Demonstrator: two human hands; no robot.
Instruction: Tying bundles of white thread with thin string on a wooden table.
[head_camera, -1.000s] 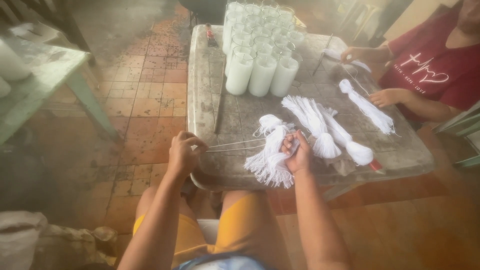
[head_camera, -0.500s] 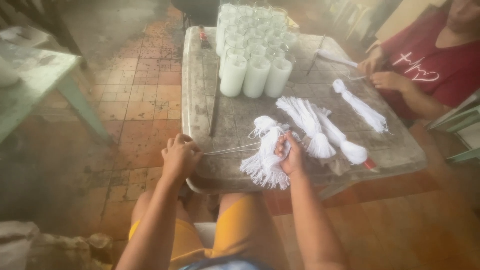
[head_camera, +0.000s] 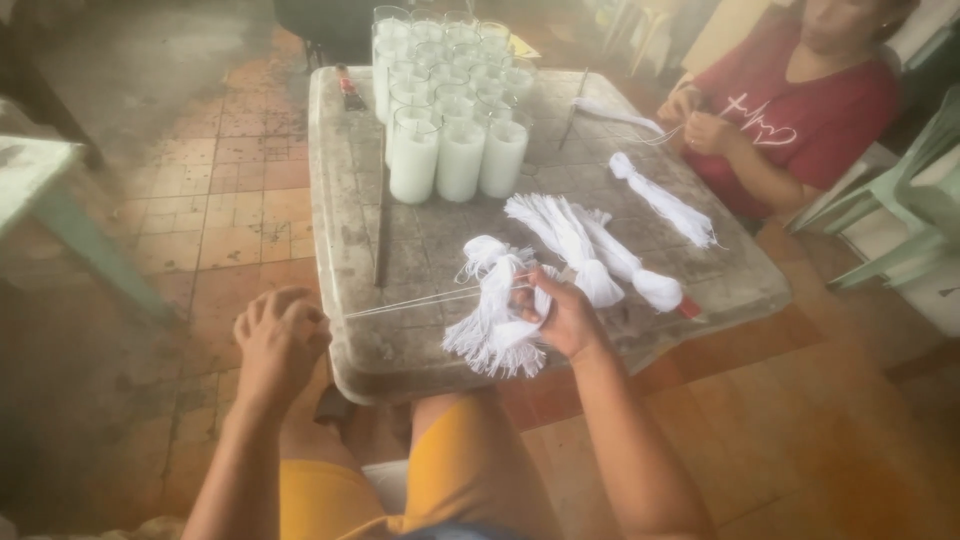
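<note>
No packages, labels, signs or screens can be made out in this view. The nearest thing to a marking is a white line drawing on the chest of the red shirt (head_camera: 800, 120) worn by the person seated at the far right of the table; it is a thin zigzag stroke running into a small outlined shape, white on red, and too blurred to tell more.
</note>
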